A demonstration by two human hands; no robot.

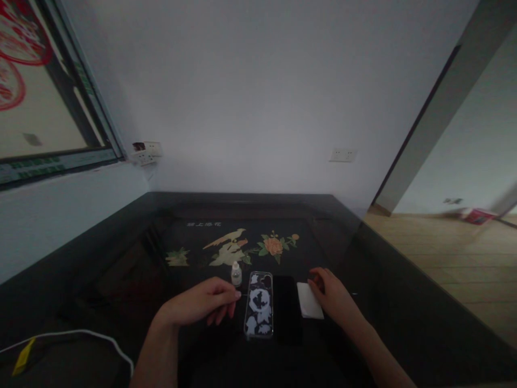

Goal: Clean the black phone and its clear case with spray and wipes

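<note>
A clear phone case (259, 305) with a blue-white pattern lies on the dark table (388, 280) in front of me. Beside it on the right lies a black phone (286, 308), hard to make out against the table. My left hand (204, 306) rests just left of the case, thumb and forefinger pinched near its edge; what they hold is too small to name. A small white dropper bottle (236, 274) stands just beyond that hand. My right hand (331, 296) rests with curled fingers on the right edge of a white cloth (309, 300).
The table top bears an inlaid bird (226, 245) and flower (274, 245) picture. A white cable with a yellow tag (24, 355) lies at the near left. Wall sockets (147, 151) sit at the back left. Wooden floor (452, 253) opens to the right.
</note>
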